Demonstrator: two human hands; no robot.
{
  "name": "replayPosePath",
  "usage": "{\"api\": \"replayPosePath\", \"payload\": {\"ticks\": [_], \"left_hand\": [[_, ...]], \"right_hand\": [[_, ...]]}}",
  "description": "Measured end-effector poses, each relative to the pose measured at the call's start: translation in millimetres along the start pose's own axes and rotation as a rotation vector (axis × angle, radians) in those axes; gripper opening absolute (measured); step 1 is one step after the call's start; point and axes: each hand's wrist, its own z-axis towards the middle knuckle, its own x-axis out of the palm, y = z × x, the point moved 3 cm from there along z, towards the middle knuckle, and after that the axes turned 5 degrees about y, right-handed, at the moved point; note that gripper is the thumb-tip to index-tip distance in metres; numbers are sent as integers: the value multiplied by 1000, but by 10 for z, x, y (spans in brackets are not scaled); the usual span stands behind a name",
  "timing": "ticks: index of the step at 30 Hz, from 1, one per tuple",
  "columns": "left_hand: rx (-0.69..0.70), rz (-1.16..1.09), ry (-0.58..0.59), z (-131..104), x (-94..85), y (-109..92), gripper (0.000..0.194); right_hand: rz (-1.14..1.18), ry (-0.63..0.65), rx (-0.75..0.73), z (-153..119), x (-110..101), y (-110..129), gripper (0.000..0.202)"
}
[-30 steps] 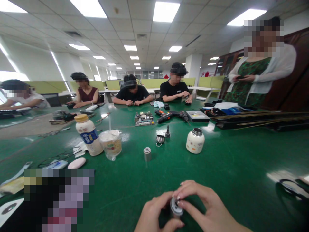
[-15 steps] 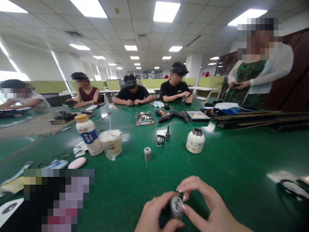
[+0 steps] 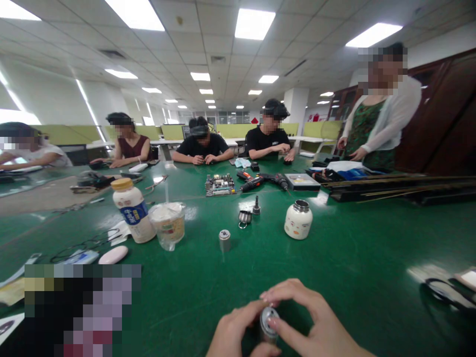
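Observation:
At the near edge of the view, my left hand [image 3: 235,328] wraps its thumb and index finger around a small motor-like metal cylinder [image 3: 268,317]. The cylinder is silver, and its round end with small dark holes faces up toward me. My right hand [image 3: 305,317] closes over it from the right, thumb pressed on the end face and index fingertip at the far rim, touching my left index finger. The cylinder's lower part is hidden by my hands. A similar metal cylinder [image 3: 224,241] stands upright on the green table [image 3: 178,292] ahead.
Ahead lie a small metal cup [image 3: 244,217], a dark socket-like part [image 3: 256,205], a cream jar [image 3: 298,221], a circuit board [image 3: 220,185] and power drills [image 3: 273,181]. A bottle [image 3: 133,213] and a lidded cup [image 3: 169,223] stand left. Several people sit or stand beyond.
My right thumb has moved onto the cylinder's end face, and the right fingers have closed in toward its far rim. The standing person at right has lowered their hands and turned.

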Motion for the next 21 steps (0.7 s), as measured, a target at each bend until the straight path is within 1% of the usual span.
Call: {"api": "replayPosePath", "payload": {"ticks": [2, 4, 7, 9, 11, 13, 15, 18, 21], "left_hand": [[6, 1, -17, 3, -7, -6, 54], [7, 18, -28, 0, -12, -9, 53], [-3, 55, -15, -8, -14, -11, 55], [-20, 76, -12, -14, -17, -14, 54], [-32, 90, -16, -17, -22, -22, 53], [-40, 100, -16, -17, -25, -32, 54], [-46, 111, -20, -14, -30, -44, 54], [-49, 121, -23, -8, -36, -62, 53], [-50, 119, -19, -2, -37, -64, 52]], "right_hand": [[4, 36, 64, -3, 36, -23, 15], [21, 22, 86, 14, 13, -30, 7], [30, -115, 116, 88, -152, -122, 2], [18, -197, 202, 139, -284, -292, 9], [-7, -138, 282, 171, -350, -510, 15], [-59, -51, 306, 169, -363, -706, 12], [-72, -22, 306, 146, -354, -844, 16], [-80, -25, 302, 128, -336, -905, 19], [-63, -47, 318, 147, -333, -796, 13]]}}
